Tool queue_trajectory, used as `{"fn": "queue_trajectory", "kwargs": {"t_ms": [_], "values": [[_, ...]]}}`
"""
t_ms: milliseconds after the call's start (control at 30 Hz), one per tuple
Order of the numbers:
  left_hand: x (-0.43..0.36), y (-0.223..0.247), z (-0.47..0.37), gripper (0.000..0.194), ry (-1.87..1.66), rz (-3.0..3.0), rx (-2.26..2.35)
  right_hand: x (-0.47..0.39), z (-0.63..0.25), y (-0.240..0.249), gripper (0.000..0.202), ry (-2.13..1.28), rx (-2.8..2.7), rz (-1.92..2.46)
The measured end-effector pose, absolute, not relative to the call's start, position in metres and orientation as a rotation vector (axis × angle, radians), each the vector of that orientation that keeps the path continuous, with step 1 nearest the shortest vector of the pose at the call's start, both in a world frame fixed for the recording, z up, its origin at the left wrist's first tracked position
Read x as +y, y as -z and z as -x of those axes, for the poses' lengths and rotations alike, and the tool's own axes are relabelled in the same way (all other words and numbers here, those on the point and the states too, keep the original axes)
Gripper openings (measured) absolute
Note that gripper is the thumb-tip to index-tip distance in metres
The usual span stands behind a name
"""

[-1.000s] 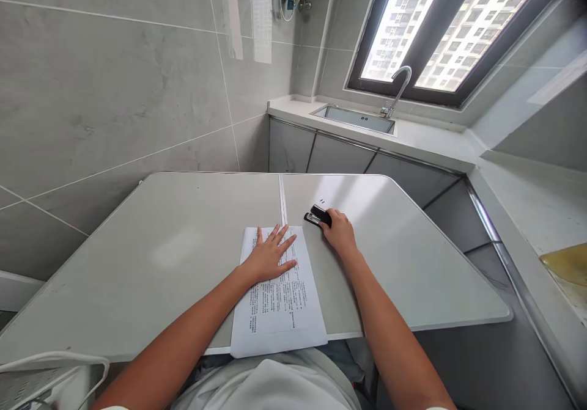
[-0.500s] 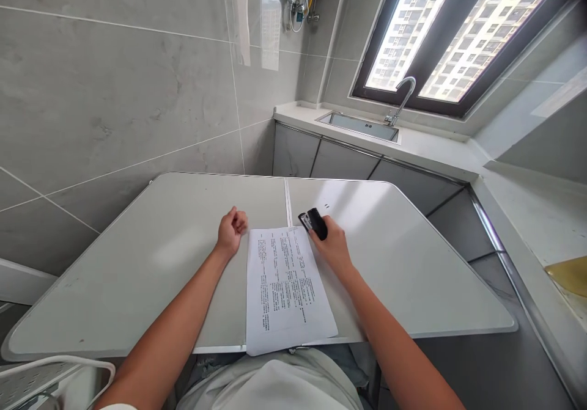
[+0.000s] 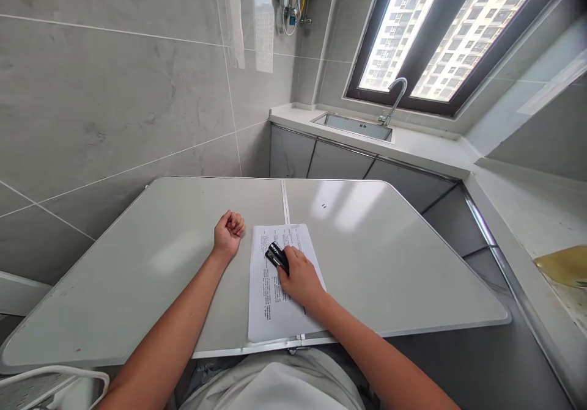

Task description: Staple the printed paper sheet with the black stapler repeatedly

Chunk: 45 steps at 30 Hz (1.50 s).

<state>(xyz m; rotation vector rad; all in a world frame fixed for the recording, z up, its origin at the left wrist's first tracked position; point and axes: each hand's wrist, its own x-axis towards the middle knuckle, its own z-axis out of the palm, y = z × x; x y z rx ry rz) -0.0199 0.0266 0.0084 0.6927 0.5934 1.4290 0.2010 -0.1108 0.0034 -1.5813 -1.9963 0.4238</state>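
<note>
My right hand [image 3: 300, 275] is closed around a black stapler [image 3: 277, 257], holding it over the upper middle of the printed paper [image 3: 270, 333]. Whether the stapler touches the sheet I cannot tell. The paper lies near the table's front edge, across the centre seam, its lines of text running up and down; my right hand and forearm cover part of it. Just left of its upper corner, my left hand [image 3: 228, 234] rests on the table with fingers curled into a loose fist, apart from the paper. Nothing shows in it.
The pale folding table [image 3: 137, 288] has a seam down its middle. Two tiny dark bits [image 3: 323, 206] lie toward its back. Behind stand a counter with a sink [image 3: 355, 126] and a faucet [image 3: 400, 95]. A white rack [image 3: 55, 378] is at the lower left.
My right hand has carried the stapler left and toward me, from the paper's upper right corner to over the text. The paper has shifted slightly away from me. My left hand has hardly moved.
</note>
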Motion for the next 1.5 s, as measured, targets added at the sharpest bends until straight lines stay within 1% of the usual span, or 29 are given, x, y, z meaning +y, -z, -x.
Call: {"fn": "queue_trajectory", "kwargs": {"t_ms": [233, 433, 600, 700, 800, 867, 900, 967, 1067, 1100, 1267, 1367, 1500], "values": [[0.024, -0.009, 0.016, 0.047, -1.398, -0.720, 0.613, -0.100, -0.263, -0.002, 0.009, -0.440, -1.871, 1.695], [0.023, -0.006, 0.014, 0.047, -1.380, -0.779, 0.639, -0.103, -0.337, -0.008, 0.013, -0.490, -1.902, 1.686], [0.022, -0.005, 0.012, 0.047, -1.356, -0.834, 0.689, -0.108, -0.361, -0.006, 0.018, -0.477, -1.848, 1.764], [0.021, -0.005, 0.012, 0.046, -1.364, -0.851, 0.692, -0.110, -0.365, -0.015, 0.025, -0.550, -1.884, 1.779], [0.019, -0.006, 0.012, 0.046, -1.360, -0.856, 0.697, -0.105, -0.383, -0.035, 0.038, -0.781, -2.003, 1.712], [0.019, -0.007, 0.012, 0.046, -1.354, -0.860, 0.695, -0.095, -0.405, -0.048, 0.041, -0.848, -2.018, 1.655], [0.019, -0.007, 0.012, 0.046, -1.348, -0.862, 0.692, -0.088, -0.418, -0.051, 0.039, -0.813, -1.990, 1.650], [0.020, -0.006, 0.011, 0.046, -1.336, -0.868, 0.689, -0.071, -0.445, -0.050, 0.039, -0.622, -1.878, 1.706], [0.020, -0.005, 0.011, 0.046, -1.326, -0.872, 0.708, -0.044, -0.480, -0.026, 0.044, -0.238, -1.658, 1.922], [0.021, -0.005, 0.011, 0.045, -1.328, -0.871, 0.715, -0.037, -0.488, -0.015, 0.042, -0.170, -1.619, 1.996], [0.021, -0.004, 0.013, 0.044, -1.345, -0.865, 0.704, -0.022, -0.502, 0.029, 0.032, 0.006, -1.714, 2.124], [0.021, -0.005, 0.013, 0.044, -1.342, -0.867, 0.720, -0.023, -0.503, 0.036, 0.031, 0.058, -1.771, 2.105], [0.020, -0.007, 0.011, 0.043, -1.330, -0.866, 0.718, -0.024, -0.506, 0.036, 0.031, 0.043, -1.796, 2.060]]}}
